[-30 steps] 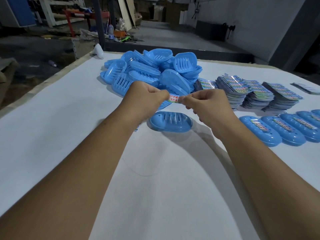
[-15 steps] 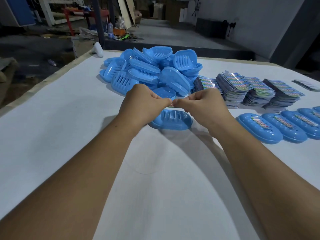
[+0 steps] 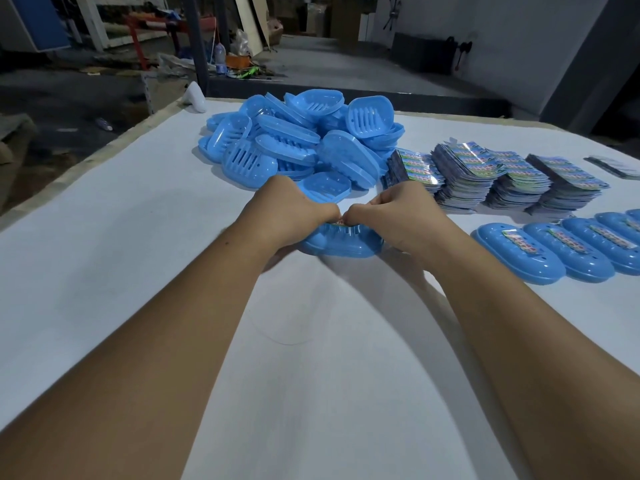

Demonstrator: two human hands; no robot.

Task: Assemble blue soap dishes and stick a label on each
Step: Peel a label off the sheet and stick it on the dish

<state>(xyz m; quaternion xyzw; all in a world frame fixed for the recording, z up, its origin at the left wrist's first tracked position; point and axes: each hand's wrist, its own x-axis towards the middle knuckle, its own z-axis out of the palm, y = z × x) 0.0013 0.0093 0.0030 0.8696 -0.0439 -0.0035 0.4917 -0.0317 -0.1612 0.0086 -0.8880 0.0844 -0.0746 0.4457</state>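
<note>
An assembled blue soap dish (image 3: pixel 346 242) lies on the white table (image 3: pixel 138 237) in front of me. My left hand (image 3: pixel 291 211) and my right hand (image 3: pixel 398 216) meet knuckle to knuckle right over its top. Both have curled fingers that pinch a small colourful label (image 3: pixel 341 222), and only a sliver of it shows between the fingertips, down at the dish's slotted top. Whether the label touches the dish I cannot tell. Behind the hands is a heap of loose blue dish parts (image 3: pixel 298 140).
Stacks of printed label sheets (image 3: pixel 485 174) stand to the right of the heap. A row of labelled blue dishes (image 3: pixel 554 251) lies at the right edge. A white object (image 3: pixel 194 97) sits at the table's far left corner. The floor beyond holds clutter.
Both hands came down together from above the dish to its top, and they drew close until the label between them is nearly hidden.
</note>
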